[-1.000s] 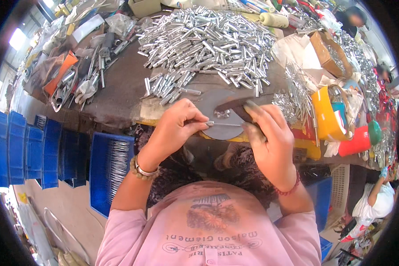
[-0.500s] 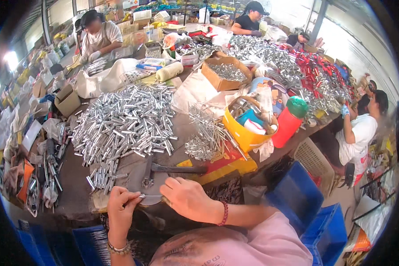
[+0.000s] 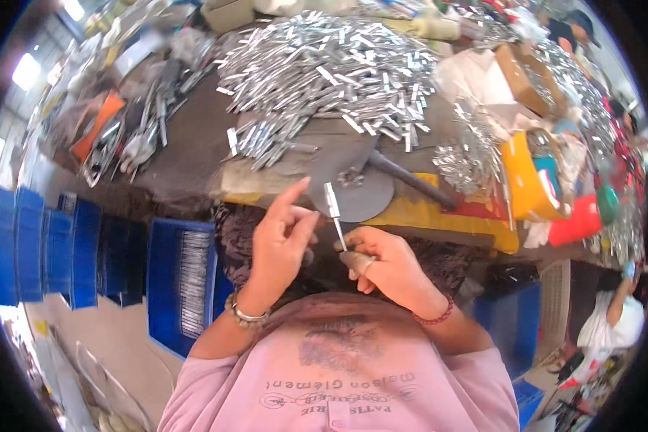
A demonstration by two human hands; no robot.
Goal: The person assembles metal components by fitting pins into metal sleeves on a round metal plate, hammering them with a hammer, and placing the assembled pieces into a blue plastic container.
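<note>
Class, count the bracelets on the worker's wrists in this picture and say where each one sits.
2. A pale beaded bracelet circles the left wrist, below the left hand; a red beaded bracelet circles the right wrist.

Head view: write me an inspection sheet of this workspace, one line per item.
Surface: dark worktable, crowded, with a grey round metal disc at its near edge.
Job's things: a thin silver metal pin with a flat head, upright, its lower end pinched in the right hand; the left hand beside it, forefinger raised, contact unclear.
Clutter: a big heap of short silver metal pieces, a dark hammer across the disc, a yellow bucket, a red container, a brown cardboard box.
Grippers: bare hands, a bracelet on each wrist.
Cables: nothing seen.
Surroundings: blue plastic crates at the left; another person at the right.
</note>
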